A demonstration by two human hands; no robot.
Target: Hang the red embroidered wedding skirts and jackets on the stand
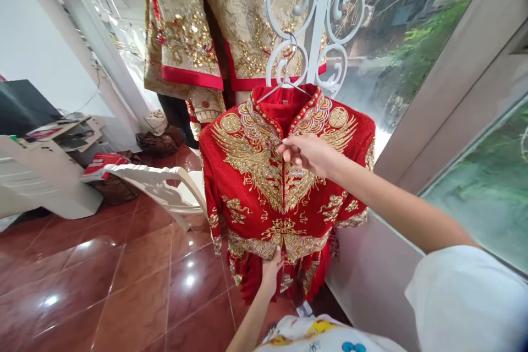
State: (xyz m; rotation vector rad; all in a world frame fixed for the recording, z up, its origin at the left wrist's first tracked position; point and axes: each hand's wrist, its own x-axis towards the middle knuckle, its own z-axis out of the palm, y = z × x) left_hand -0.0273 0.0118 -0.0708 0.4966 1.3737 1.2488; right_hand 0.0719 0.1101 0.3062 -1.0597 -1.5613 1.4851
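Observation:
A red embroidered jacket [256, 176] with a stand collar hangs on a wire hanger [289, 83], its front facing me. Gold beadwork shaped like wings covers the chest, and a patterned gold band runs along the hem. At the base of the collar, my right hand [305, 153] pinches the edge of the front opening, fingers curled. Lower down, my left hand [273, 270] grips the hem at the centre front, thumb on the outside; its other fingers are mostly hidden behind the cloth. Below the hem shows a red pleated skirt [251, 280].
White scrolled metalwork [319, 16] rises behind the hanger. Cream-and-gold garments [190, 38] with red trim hang behind. A white chair [169, 187] stands left of the jacket, and a cluttered white desk [45, 176] farther left. A window [383, 38] is at right.

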